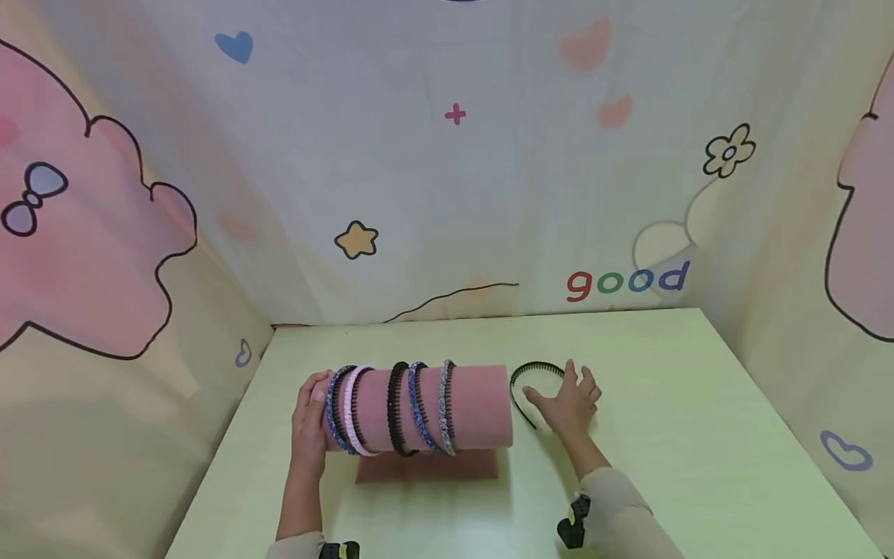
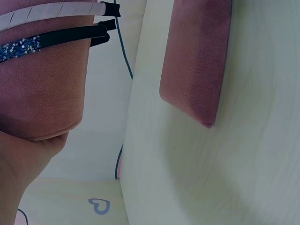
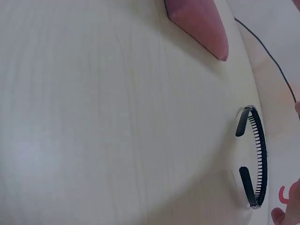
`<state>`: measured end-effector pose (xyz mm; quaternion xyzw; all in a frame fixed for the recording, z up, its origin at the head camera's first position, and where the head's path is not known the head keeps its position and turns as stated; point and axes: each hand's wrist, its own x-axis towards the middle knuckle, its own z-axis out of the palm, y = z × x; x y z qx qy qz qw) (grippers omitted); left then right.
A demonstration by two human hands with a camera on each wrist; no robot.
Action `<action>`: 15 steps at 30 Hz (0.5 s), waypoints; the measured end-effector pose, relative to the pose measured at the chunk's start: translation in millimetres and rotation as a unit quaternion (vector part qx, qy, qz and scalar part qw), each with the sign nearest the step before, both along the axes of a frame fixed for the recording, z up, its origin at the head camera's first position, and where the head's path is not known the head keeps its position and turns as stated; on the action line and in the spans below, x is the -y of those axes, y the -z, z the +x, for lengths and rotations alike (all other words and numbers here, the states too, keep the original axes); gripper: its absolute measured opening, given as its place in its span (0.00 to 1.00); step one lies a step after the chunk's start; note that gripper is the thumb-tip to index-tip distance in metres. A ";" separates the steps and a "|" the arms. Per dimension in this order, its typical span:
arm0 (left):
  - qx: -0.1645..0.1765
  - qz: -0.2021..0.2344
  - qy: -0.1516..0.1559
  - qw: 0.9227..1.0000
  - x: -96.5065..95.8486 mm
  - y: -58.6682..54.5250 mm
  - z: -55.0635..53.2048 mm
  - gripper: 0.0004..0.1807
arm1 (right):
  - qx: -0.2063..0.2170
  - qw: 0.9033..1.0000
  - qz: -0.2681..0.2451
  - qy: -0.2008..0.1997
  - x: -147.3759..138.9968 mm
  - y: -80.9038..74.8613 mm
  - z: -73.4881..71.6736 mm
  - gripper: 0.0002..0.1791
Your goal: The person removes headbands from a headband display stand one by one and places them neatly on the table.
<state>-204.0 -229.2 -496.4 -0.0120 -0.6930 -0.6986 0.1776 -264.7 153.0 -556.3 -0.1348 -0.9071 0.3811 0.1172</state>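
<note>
A pink plush headband stand lies across the table, its roll raised on a pink base. Around the roll sit several headbands: a lilac one, a black one, a silver glittery one and blue glittery ones. My left hand grips the roll's left end; some of its fingers are hidden. Beyond the right end, a black toothed headband rests on the table. My right hand hovers beside it, fingers spread and holding nothing.
The pale table meets a printed cloth backdrop at its back edge. Cloth walls also rise at the left and right sides.
</note>
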 end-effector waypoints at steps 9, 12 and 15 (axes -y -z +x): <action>-0.002 0.003 0.003 1.000 -1.7 0.0 -0.3 0.20 | -0.052 0.998 -0.005 -0.029 5.2 -5.8 22.3 0.55; -0.008 0.004 0.003 1.000 -1.7 0.9 -0.6 0.20 | -0.081 0.996 -0.025 -0.039 7.0 -11.9 30.7 0.54; -0.019 0.008 0.004 1.000 -1.0 0.1 -0.3 0.19 | -0.102 0.992 -0.055 -0.058 8.9 -19.0 38.8 0.52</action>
